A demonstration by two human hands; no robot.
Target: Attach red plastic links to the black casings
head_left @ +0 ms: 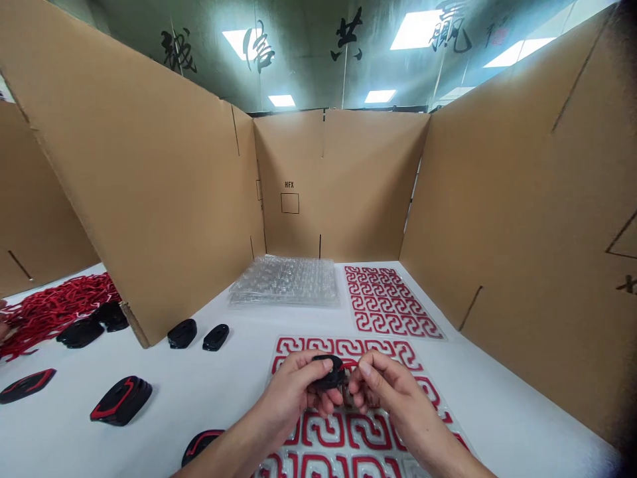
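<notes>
My left hand (293,388) is closed around a small black plastic part (331,378), thumb on its upper face. Close beside it, my right hand (385,385) pinches a thin red strip (350,364) at the part's right end. Whether the strip is seated in the part cannot be made out. Both hands are above a clear plastic tray (326,408) whose moulded slots hold red curved strips; the forearms and hands cover some of it.
Black parts stand at left, including a stack with red trim (121,401) and two plain pieces (182,333). Clear trays (288,282) are piled at the back, beside another filled tray (391,300). Cardboard walls (343,186) enclose the table. Loose red strips (64,305) lie far left, near a person's hand.
</notes>
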